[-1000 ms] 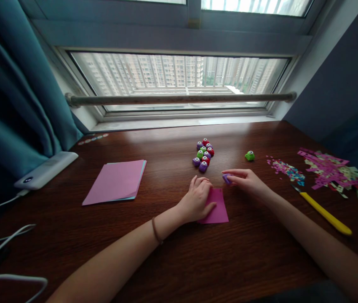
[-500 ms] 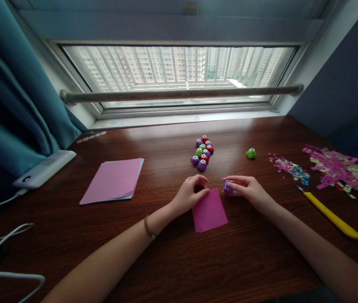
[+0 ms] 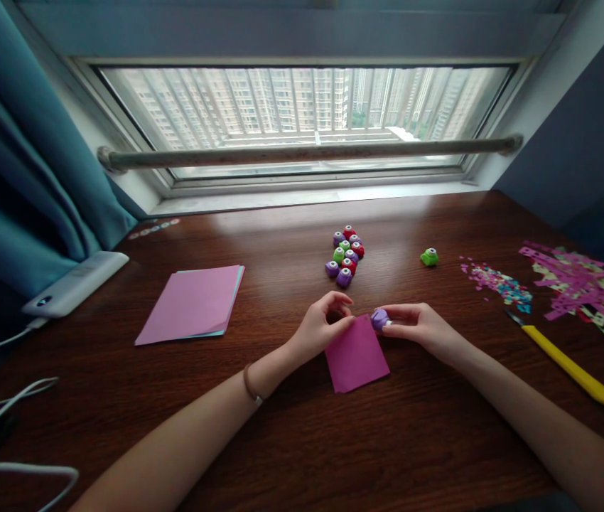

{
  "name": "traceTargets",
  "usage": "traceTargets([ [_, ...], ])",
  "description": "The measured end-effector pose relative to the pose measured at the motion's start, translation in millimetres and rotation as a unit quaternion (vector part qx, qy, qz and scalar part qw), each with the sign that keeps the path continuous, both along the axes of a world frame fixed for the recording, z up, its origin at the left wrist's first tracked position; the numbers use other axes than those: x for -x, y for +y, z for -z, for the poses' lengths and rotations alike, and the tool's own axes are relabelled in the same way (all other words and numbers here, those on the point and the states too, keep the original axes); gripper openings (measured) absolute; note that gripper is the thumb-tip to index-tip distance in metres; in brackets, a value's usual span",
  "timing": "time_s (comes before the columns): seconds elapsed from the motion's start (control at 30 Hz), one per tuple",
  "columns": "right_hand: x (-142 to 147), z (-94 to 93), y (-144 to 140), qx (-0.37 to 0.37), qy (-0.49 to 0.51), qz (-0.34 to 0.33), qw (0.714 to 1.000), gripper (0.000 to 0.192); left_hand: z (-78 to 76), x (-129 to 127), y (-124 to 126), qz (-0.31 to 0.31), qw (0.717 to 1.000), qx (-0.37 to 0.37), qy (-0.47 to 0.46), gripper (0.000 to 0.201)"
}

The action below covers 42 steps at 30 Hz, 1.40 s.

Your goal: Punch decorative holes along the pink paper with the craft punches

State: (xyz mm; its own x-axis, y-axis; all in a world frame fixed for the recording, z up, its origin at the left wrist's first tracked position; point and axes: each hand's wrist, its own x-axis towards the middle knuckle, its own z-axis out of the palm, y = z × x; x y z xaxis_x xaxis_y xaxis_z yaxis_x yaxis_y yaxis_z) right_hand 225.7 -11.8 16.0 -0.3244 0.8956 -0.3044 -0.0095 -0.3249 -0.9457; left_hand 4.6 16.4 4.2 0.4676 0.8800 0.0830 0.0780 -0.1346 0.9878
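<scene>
A: In the lower middle of the frame, the left hand (image 3: 317, 331) pinched the top edge of the small magenta paper (image 3: 358, 353) between thumb and fingertips, while the right hand (image 3: 420, 327) was closed on a small purple punch (image 3: 379, 318) held right at that same edge. The paper otherwise lay flat on the wooden surface (image 3: 291, 441).

B: What looked risky to you?

A: The left hand gripped only one corner. I judged that a nudge from the punch could have swung the sheet round or buckled it, and the cut would have landed crooked or too near the border.

B: And the punch itself?

A: It was small and rounded, held by fingertips only. A slip could have sent it rolling toward the cluster of punches (image 3: 345, 256) just above, in the middle of the frame.

B: Anything else close by?

A: The yellow-handled knife (image 3: 565, 363) lay at the right, well apart from the right forearm, yet a wide elbow sweep could have caught it. The paper scraps (image 3: 579, 288) at the far right and the pink paper stack (image 3: 192, 304) at the left seemed out of harm's way.
</scene>
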Motion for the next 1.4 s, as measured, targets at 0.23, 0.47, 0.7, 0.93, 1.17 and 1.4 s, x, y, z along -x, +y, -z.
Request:
traceTargets([
  [0.23,3.1,3.7,-0.7,-0.003,-0.027,-0.006,1.000,0.037,1.3,-0.4,0.1,0.000,1.000,0.007,-0.011,0.027],
  [0.47,6.3,1.8,-1.2,-0.003,-0.035,-0.002,0.999,0.041,4.5,0.7,0.5,0.008,1.000,0.012,-0.017,0.027],
  [0.7,6.5,2.3,-2.0,-0.007,-0.042,0.001,0.999,0.047,2.5,-0.3,-1.4,0.018,0.999,0.028,-0.032,0.028],
  [0.93,6.9,3.0,-3.4,-0.005,-0.047,-0.005,0.999,0.046,-1.6,-0.4,-1.6,0.013,0.998,0.040,-0.044,0.028],
  [1.17,6.9,2.9,-7.0,-0.016,0.016,-0.021,1.000,0.045,-4.4,-0.5,-0.9,0.014,0.996,0.059,-0.060,0.030],
  [1.4,9.2,10.4,-9.4,-0.005,0.051,-0.012,0.999,0.037,-2.2,1.0,1.0,0.024,0.994,0.081,-0.073,0.032],
])
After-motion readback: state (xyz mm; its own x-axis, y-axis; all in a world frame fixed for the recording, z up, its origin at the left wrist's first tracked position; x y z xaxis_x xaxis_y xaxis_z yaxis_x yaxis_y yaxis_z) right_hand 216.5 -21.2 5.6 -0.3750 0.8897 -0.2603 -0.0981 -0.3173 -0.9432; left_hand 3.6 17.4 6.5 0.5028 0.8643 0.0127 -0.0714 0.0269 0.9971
